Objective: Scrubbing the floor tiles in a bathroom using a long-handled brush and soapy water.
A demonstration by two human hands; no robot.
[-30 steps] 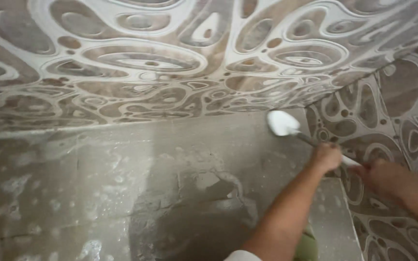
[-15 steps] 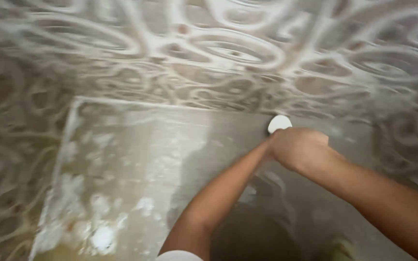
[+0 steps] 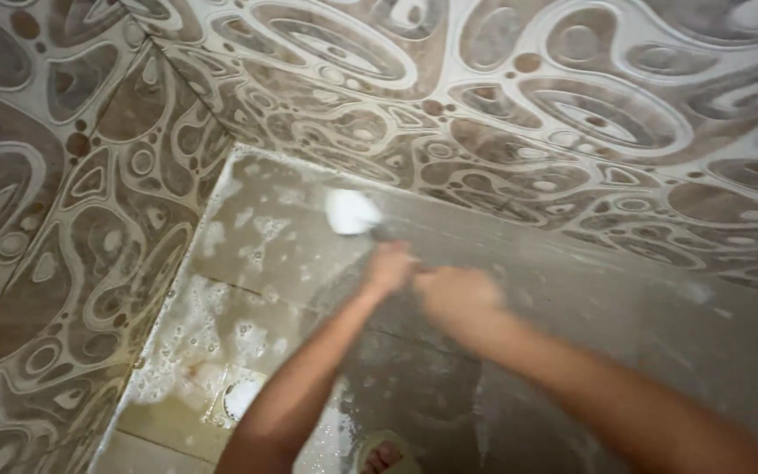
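White-headed scrubbing brush (image 3: 350, 212) with a thin dark handle is lying ahead of and to the left of both hands, its pale head pressing on the wet grey tiled floor (image 3: 572, 298) close to where that floor meets the patterned brown-and-cream wall tiles (image 3: 502, 114). Its long axis is running from the head, up and left, back down and right toward the person, so the handle is passing first through the left hand (image 3: 389, 266) and then reaching the right hand (image 3: 456, 294). The left hand is sitting nearer the head, its fingers (image 3: 396, 254) curling closed around the handle; the right hand is following just behind it, touching or nearly touching, and motion blur is making it impossible to tell whether those fingers are closing on the handle's end. Soapy foam (image 3: 221, 325) is spreading below and left of the fingers, beside a round floor drain (image 3: 240, 397), and a bare foot (image 3: 382, 456) is showing well behind the hands.
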